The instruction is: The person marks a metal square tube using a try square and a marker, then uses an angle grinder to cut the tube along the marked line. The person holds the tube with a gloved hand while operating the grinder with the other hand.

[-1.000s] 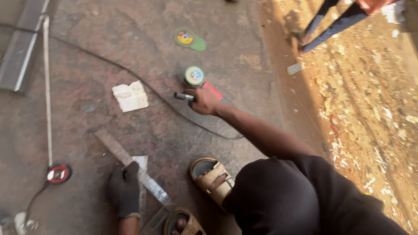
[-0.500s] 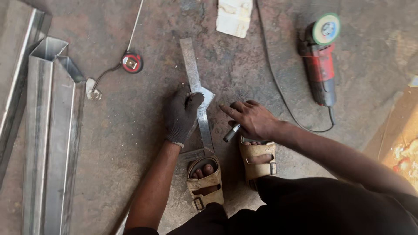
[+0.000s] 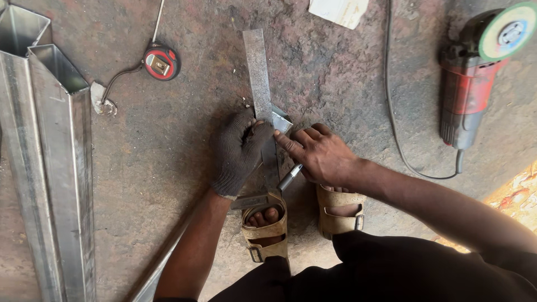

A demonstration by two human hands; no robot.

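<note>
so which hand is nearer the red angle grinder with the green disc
Right. The bare right hand lies between the strip and the red angle grinder; the gloved left hand presses the flat steel strip, farther away.

Dull galvanised metal strip [image 3: 258, 72]; knitted cloth glove [image 3: 238, 151]; rough concrete floor [image 3: 347, 72]

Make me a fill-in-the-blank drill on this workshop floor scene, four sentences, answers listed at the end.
1. The left hand, pressed on the flat metal strip, wears a dark ____.
2. The right hand holds a ____ against the strip while its forefinger points at it.
3. The angle grinder lying at the upper right has a ____ body.
4. The tape measure lies on the floor between the strip and the ____ metal tubes at the left.

Missing words: glove; marker; red; square
</note>
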